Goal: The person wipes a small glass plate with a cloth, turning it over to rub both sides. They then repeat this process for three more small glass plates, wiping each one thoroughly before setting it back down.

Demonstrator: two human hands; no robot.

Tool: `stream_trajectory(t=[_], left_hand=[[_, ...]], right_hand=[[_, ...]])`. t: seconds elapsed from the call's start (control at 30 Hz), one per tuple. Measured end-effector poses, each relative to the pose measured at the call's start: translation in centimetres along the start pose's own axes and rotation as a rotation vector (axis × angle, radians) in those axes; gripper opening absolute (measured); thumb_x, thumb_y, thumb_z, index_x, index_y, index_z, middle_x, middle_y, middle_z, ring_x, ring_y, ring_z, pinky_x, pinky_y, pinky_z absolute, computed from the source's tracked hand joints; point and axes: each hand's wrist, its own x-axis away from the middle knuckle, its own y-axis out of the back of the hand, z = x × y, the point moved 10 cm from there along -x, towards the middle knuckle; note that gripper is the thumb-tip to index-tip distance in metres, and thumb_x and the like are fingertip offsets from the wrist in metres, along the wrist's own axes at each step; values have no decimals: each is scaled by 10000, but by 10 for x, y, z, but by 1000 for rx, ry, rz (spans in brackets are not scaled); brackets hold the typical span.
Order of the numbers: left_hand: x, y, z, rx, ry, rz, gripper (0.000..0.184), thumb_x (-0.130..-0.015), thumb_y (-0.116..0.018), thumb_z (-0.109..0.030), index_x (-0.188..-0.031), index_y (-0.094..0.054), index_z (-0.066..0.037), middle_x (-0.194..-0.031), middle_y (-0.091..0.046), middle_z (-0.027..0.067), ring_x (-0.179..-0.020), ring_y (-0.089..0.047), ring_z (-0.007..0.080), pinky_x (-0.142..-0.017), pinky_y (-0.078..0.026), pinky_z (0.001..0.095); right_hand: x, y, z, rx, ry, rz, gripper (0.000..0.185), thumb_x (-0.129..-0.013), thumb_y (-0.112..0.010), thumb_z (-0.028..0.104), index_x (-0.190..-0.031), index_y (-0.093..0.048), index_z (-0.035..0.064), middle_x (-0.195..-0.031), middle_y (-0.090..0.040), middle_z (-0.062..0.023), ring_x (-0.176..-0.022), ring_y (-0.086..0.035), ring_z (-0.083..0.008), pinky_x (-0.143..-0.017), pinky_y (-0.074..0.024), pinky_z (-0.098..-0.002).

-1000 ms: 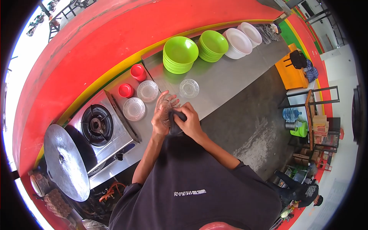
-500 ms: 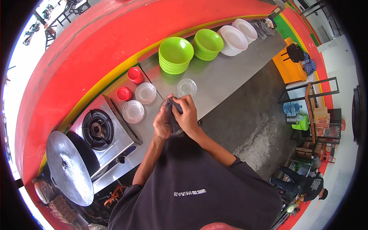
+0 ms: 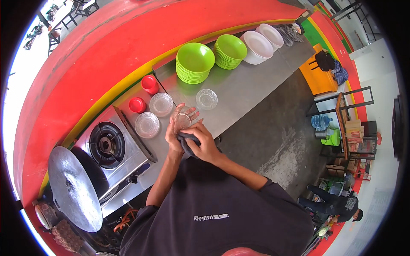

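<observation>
My left hand [image 3: 174, 138] is closed around a small clear glass dish [image 3: 183, 120], its fingers showing through and behind the far rim. In my right hand [image 3: 206, 144] a dark cloth [image 3: 188, 143] is bunched up, pressed against the near side of the dish. Both hands are together in front of my chest, above the counter's edge. Beyond them a clear glass saucer [image 3: 206, 99] lies on the steel counter. Two more saucers, one nearer [image 3: 147, 125] and one farther [image 3: 161, 104], lie to the left beside two red containers [image 3: 150, 84].
Stacked green bowls [image 3: 195, 64] and white bowls [image 3: 258, 48] line the back of the steel counter [image 3: 252, 85]. At left are a gas stove [image 3: 106, 145] and a large metal wok lid or pan [image 3: 74, 187]. Another person [image 3: 337, 202] bends at lower right, near shelving.
The cloth has come down and toward me, uncovering the glass dish in my left hand. My left fingers have opened out behind the dish. The view has shifted slightly.
</observation>
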Motion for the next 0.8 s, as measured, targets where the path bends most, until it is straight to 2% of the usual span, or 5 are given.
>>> stream_trajectory(t=[0.13, 0.33, 0.53, 0.63, 0.8], left_hand=[[6, 9, 14, 113, 60, -33, 681, -991, -400, -509, -1491, -302, -58, -1355, -493, 263, -1241, -529, 402, -1017, -467, 583], [15, 9, 15, 225, 196, -71, 658, -979, -413, -510, -1473, -332, -83, -1349, -499, 256, -1241, -526, 412, -1016, -452, 599], [30, 19, 24, 83, 278, -197, 672, -966, -434, -583, -1442, -365, -114, -1307, -532, 229, -1250, -526, 402, -1041, -441, 554], [32, 30, 20, 66, 243, -304, 600, -979, -399, -631, -1262, -491, -110, -1132, -603, 182, -1062, -615, 343, -929, -507, 474], [36, 58, -25, -569, -9, -491, 581, -1037, -325, -597, -770, -461, -100, -663, -459, -5, -595, -441, 101, -552, -381, 282]], right_hand=[[8, -10, 0, -45, -5, -68, 301, -854, -623, 10, -1155, -622, 18, -1124, -638, -145, -1022, -616, -336, -894, -492, -416], [39, -9, 10, 141, 300, -62, 450, -861, -718, 202, -1245, -568, 20, -1223, -624, -149, -1078, -613, -333, -936, -482, -428], [57, -3, -14, 199, 361, -103, 550, -843, -747, 338, -1231, -541, 8, -1140, -625, -166, -1010, -619, -337, -875, -497, -427], [60, 3, -18, 34, 324, -254, 566, -848, -740, 373, -1209, -530, -8, -1072, -620, -189, -927, -622, -344, -803, -515, -426], [54, 17, -19, -206, 17, -529, 426, -947, -578, 300, -1185, -532, -50, -970, -595, -141, -867, -587, -211, -791, -487, -322]])
